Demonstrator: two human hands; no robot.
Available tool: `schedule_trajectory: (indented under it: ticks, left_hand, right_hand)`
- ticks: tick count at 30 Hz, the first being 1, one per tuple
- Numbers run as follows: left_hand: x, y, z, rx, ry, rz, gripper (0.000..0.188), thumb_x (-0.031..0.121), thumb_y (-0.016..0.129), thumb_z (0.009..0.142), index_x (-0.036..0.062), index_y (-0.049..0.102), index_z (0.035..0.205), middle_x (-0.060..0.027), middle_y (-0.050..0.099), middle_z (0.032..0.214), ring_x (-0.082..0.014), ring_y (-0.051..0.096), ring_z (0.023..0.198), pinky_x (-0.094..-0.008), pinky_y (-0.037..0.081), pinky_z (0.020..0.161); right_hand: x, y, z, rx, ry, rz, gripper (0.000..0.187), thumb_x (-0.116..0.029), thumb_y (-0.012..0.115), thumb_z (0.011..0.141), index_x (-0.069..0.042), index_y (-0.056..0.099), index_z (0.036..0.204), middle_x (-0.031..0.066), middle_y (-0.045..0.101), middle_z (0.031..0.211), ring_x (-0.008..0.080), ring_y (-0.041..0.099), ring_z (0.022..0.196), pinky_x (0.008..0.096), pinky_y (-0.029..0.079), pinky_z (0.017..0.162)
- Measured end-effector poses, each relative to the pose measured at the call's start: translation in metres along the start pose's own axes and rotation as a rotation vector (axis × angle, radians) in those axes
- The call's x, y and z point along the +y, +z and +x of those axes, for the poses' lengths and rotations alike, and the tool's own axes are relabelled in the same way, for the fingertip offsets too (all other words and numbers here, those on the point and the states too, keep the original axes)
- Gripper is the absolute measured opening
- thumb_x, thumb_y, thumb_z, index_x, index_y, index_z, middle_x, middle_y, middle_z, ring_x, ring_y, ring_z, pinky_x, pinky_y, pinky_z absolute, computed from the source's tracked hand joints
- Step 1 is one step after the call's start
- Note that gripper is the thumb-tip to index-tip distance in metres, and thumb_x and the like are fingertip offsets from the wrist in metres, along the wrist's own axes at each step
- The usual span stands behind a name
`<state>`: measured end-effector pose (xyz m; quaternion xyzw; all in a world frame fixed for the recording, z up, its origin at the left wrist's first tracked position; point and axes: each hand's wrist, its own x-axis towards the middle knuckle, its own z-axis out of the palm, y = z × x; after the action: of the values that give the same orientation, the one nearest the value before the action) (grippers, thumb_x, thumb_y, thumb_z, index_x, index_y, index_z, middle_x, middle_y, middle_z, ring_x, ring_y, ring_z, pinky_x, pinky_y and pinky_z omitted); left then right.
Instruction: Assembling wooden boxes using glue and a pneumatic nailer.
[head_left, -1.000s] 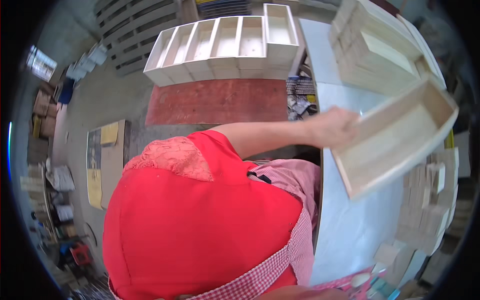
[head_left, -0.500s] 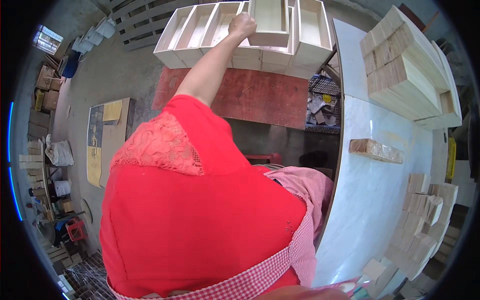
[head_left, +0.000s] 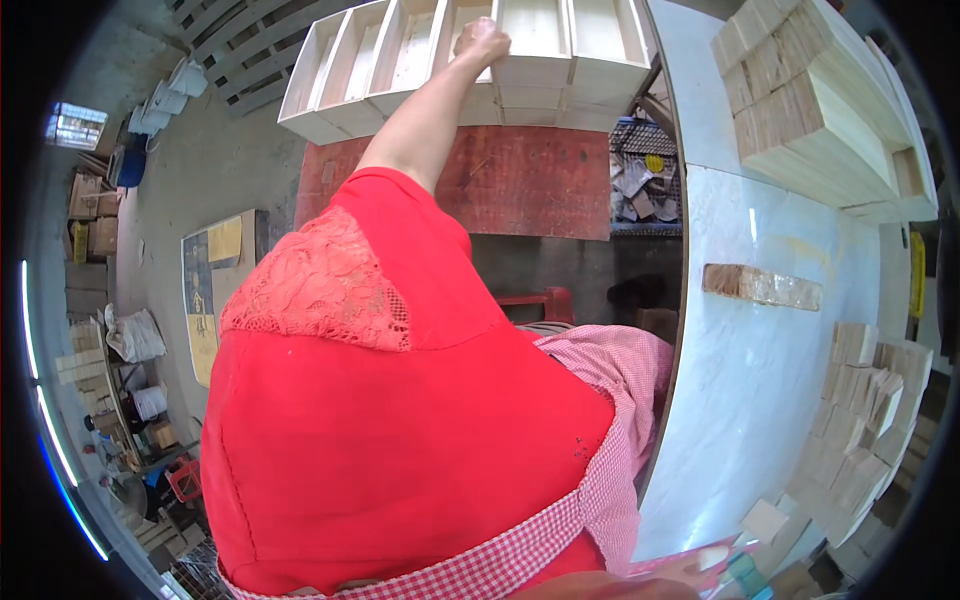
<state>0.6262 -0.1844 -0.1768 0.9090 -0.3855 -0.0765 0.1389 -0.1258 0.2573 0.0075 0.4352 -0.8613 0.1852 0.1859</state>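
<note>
My left hand [head_left: 483,42] reaches out to the far end and is closed at the near left corner of a pale wooden box [head_left: 533,70], shallow and open-topped. The box sits in a row of similar wooden boxes [head_left: 402,48], several side by side. My right hand [head_left: 690,572] shows only in part at the lower edge, above the worktable's near end. Its fingers are too blurred and cut off to read. Close to it are a pink item [head_left: 660,568] and a small teal object [head_left: 745,575].
On the right stands a pale worktable [head_left: 745,400] bearing stacked wooden boards [head_left: 815,150], a wrapped block [head_left: 760,287] and cut wood pieces [head_left: 850,400]. A red board [head_left: 540,180] lies before the boxes, beside a dark crate [head_left: 645,185]. A red stool [head_left: 548,300] is beneath me.
The box by my left hand was raised and tilted above the row; it now lies level among the others. My view has shifted slightly, and the right hand shows a little more.
</note>
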Motion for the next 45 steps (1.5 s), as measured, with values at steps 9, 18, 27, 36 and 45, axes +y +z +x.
schedule_trajectory:
  ticks: [9,18,27,36,45]
  left_hand:
    - [-0.068,0.034,0.079,-0.199,0.910,0.484,0.035,0.028,0.069,0.085,0.0103,0.069,0.115,-0.0099,0.068,0.111,-0.0268,0.063,0.101,-0.0399,0.050,0.088]
    - [0.020,-0.035,-0.010,0.495,0.199,-0.034,0.057,0.051,0.050,0.093,0.0051,0.063,0.124,-0.0228,0.063,0.123,-0.0398,0.062,0.108,-0.0485,0.049,0.091]
    - [0.124,-0.092,-0.112,0.638,0.729,-0.567,0.036,0.005,0.058,0.092,-0.0008,0.060,0.128,-0.0151,0.066,0.118,-0.0256,0.063,0.108,-0.0366,0.051,0.090]
    - [0.344,-0.152,-0.277,0.588,1.285,-0.509,0.042,0.023,0.067,0.088,0.0015,0.057,0.122,-0.0207,0.058,0.124,-0.0362,0.056,0.115,-0.0439,0.043,0.100]
    - [0.470,-0.126,-0.249,0.052,1.078,0.159,0.077,0.056,0.074,0.076,-0.0006,0.057,0.125,-0.0222,0.061,0.124,-0.0393,0.057,0.118,-0.0470,0.046,0.100]
  right_hand:
    - [0.040,0.057,-0.001,-0.004,0.173,0.084,0.049,-0.018,0.072,0.086,0.002,0.055,0.127,0.0183,0.066,0.104,0.0297,0.064,0.095,0.0420,0.049,0.088]
    - [0.121,0.133,0.069,0.295,0.378,-0.065,0.081,-0.043,0.075,0.081,0.011,0.044,0.134,0.0278,0.057,0.123,0.0399,0.055,0.114,0.0476,0.045,0.097]
    - [0.147,0.208,0.144,0.089,0.629,-0.205,0.077,-0.061,0.072,0.073,0.004,0.062,0.115,0.0218,0.064,0.117,0.0397,0.061,0.104,0.0493,0.047,0.091]
    - [0.108,0.201,0.152,0.253,0.787,-0.178,0.098,-0.059,0.077,0.070,0.004,0.043,0.136,0.0253,0.055,0.129,0.0419,0.055,0.116,0.0520,0.047,0.094]
    - [0.142,0.218,0.143,0.351,0.752,-0.234,0.096,-0.062,0.078,0.067,0.005,0.047,0.128,0.0269,0.060,0.118,0.0436,0.058,0.109,0.0535,0.048,0.091]
